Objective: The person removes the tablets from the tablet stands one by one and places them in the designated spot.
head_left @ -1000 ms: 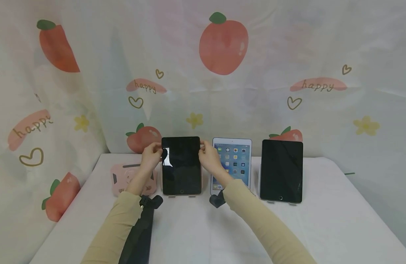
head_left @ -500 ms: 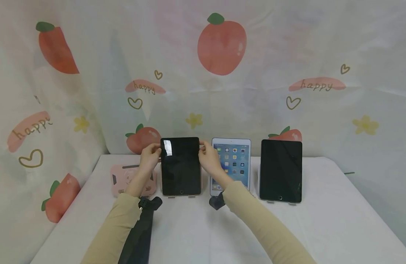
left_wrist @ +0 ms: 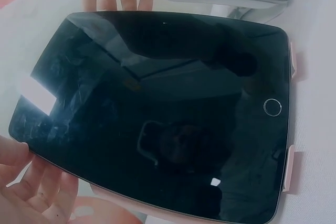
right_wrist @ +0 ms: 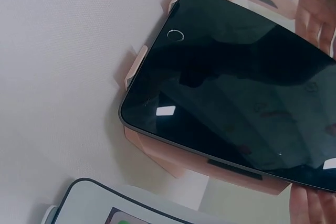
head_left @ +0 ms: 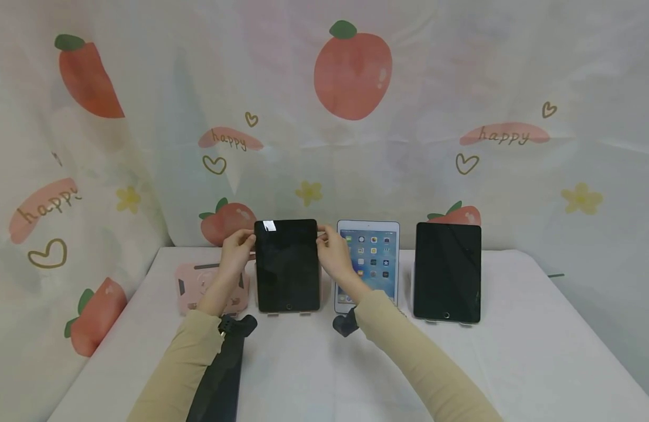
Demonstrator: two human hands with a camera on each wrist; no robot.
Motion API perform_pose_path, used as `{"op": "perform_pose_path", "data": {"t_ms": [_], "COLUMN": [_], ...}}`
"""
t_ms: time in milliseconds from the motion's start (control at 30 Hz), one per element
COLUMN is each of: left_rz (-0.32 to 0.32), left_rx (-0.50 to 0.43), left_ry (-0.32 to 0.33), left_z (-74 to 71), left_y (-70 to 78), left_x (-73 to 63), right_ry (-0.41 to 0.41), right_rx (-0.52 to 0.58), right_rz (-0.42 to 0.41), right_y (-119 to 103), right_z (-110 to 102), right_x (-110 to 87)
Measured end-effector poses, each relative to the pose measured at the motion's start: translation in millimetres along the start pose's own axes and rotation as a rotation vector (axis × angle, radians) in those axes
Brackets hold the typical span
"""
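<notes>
A black tablet (head_left: 288,266) with a dark screen stands upright, leaning back on a pink stand (right_wrist: 210,166). My left hand (head_left: 237,252) grips its upper left edge, thumb by the front rim in the left wrist view and fingers partly behind it. On the opposite edge, my right hand (head_left: 333,253) holds the upper right side between thumb and fingers. Two small pink lips (left_wrist: 287,169) of the stand catch the tablet's bottom edge. Most of the stand is hidden behind the tablet.
Right of the held tablet stands a white tablet (head_left: 374,258) with a lit screen of app icons. Farther right is another black tablet (head_left: 447,272) on a stand. A pink stand (head_left: 189,287) lies at left; a dark flat object (head_left: 218,381) is partly under my left forearm.
The bright reflection on the held tablet's screen has slid up toward its top edge, so its tilt has changed slightly. Both hands keep their hold at the same places.
</notes>
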State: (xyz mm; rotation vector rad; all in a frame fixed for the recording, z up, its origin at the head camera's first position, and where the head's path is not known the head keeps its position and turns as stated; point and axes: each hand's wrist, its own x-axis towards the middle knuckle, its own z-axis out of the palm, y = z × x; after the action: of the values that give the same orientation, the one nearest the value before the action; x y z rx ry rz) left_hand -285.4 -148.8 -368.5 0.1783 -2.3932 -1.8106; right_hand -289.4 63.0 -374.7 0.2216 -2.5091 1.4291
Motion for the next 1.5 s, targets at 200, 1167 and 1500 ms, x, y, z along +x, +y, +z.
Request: {"op": "perform_pose_path", "data": {"t_ms": [200,1167,1500], "left_rz": [-0.022,-0.026,-0.014], "left_rx": [-0.013,-0.066,-0.091], "left_ry": [0.000,-0.033,-0.028], "left_z": [-1.1,-7.4,-9.7], "left_y": [-0.4,1.1,4.0], "left_x": [-2.3,-12.1,-19.7], "right_ry": [0.011,0.024,0.034], "right_rx": [0.001,0.084,0.134], "right_rz": [-0.001,-0.075,-0.090], "right_y": [-0.6,-6.0,-8.2], "right_z": [-1.1,-8.0,-10.2], "right_x": [-1.4,-14.1,-17.8]}}
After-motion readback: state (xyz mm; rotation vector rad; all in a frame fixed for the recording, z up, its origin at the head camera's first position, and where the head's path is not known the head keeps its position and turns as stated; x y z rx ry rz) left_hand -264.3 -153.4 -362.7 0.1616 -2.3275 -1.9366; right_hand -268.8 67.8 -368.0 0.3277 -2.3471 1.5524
